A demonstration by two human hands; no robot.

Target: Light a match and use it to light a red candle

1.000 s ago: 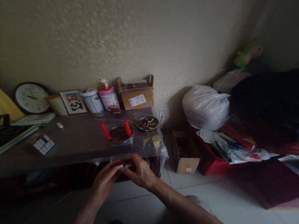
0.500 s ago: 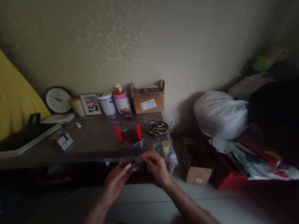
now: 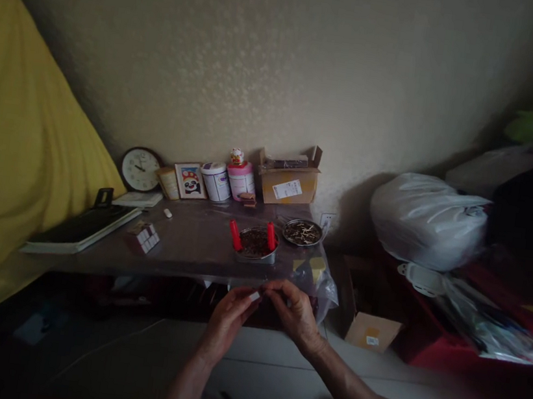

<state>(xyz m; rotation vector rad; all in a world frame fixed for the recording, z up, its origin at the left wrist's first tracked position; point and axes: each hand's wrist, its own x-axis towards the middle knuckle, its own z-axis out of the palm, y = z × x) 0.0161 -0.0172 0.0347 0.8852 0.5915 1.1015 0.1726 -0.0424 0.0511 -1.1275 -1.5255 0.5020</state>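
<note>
My left hand point(image 3: 229, 319) is closed in front of the table's near edge, on a small object with a white end point(image 3: 254, 296). Its kind is too small and dim to tell. Close by on the right, my right hand point(image 3: 295, 311) has its thumb and fingers pinched together at that object. Whatever lies in the pinch is hidden. Just beyond the hands stands a metal pan point(image 3: 255, 258) of dark granular stuff, with two red handles point(image 3: 235, 235) sticking up. To its right, a round dish point(image 3: 302, 233) holds thin pale sticks over dark bits.
Along the table's point(image 3: 193, 232) wall side stand a clock point(image 3: 140, 168), a framed panda picture point(image 3: 191, 180), two canisters point(image 3: 217, 183) and a cardboard box point(image 3: 290, 188). A puzzle cube point(image 3: 146, 238) lies at left. An open carton point(image 3: 374, 331) and white bag point(image 3: 428, 221) are at right.
The view has swung left, so the table's things appear further right. My right hand has come nearer my left hand, and the fingertips now almost meet at the small object.
</note>
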